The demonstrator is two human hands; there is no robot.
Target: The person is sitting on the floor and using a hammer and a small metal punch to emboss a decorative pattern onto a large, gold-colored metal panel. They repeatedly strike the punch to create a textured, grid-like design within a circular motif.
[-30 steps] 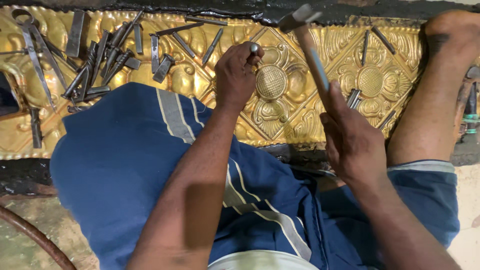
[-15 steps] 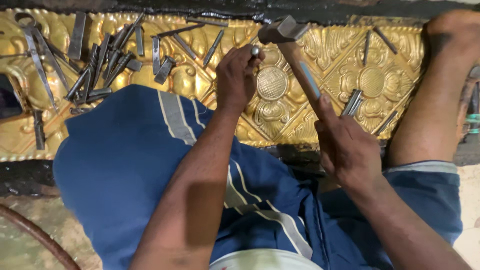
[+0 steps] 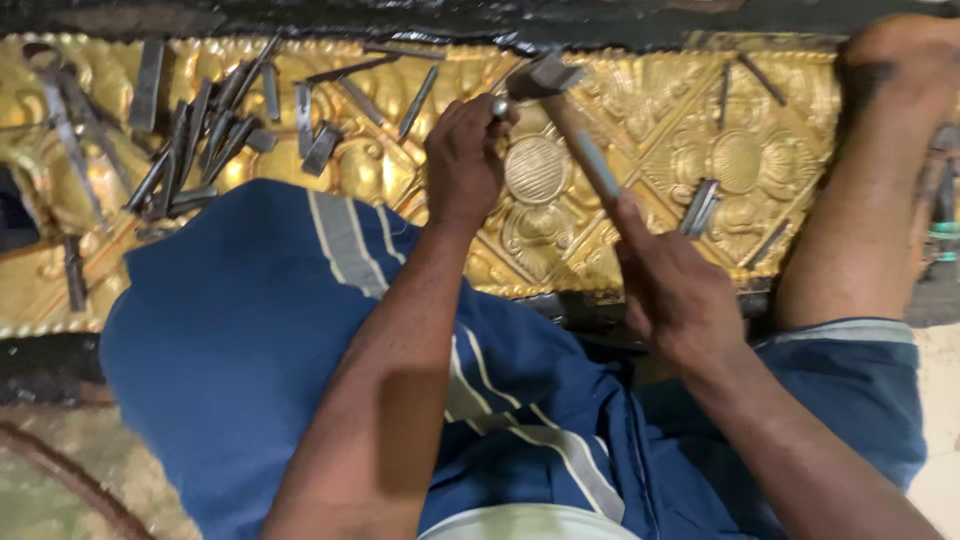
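left hand (image 3: 462,165): closed in a fist round a small metal punch (image 3: 499,106), whose rounded top shows just above the knuckles; the tip is hidden behind the fingers.
right hand (image 3: 678,290): wrapped shut round the lower end of a hammer handle, thumb lying along the shaft.
hammer (image 3: 560,105): wooden shaft slanting up and left from the right hand, dark metal head just beside the punch top; whether they touch i cannot tell.
where the punch stands: over the embossed gold sheet (image 3: 640,140), just left of a round medallion (image 3: 535,170) in the relief.
gold sheet: long panel lying across the floor in front of the person, covered in raised scrolls, diamonds and rosettes, with a beaded lower edge.
loose tools (image 3: 215,130): a scatter of dark steel punches and chisels lying on the sheet's left part, well apart from the hands; a few more (image 3: 698,207) lie to the right of the hammer.
blue cloth (image 3: 250,330): striped wrap over the person's legs, covering the sheet's lower middle.
bare leg (image 3: 880,170): resting on the sheet's right end.
packages, labels, signs: i can make out none from here.
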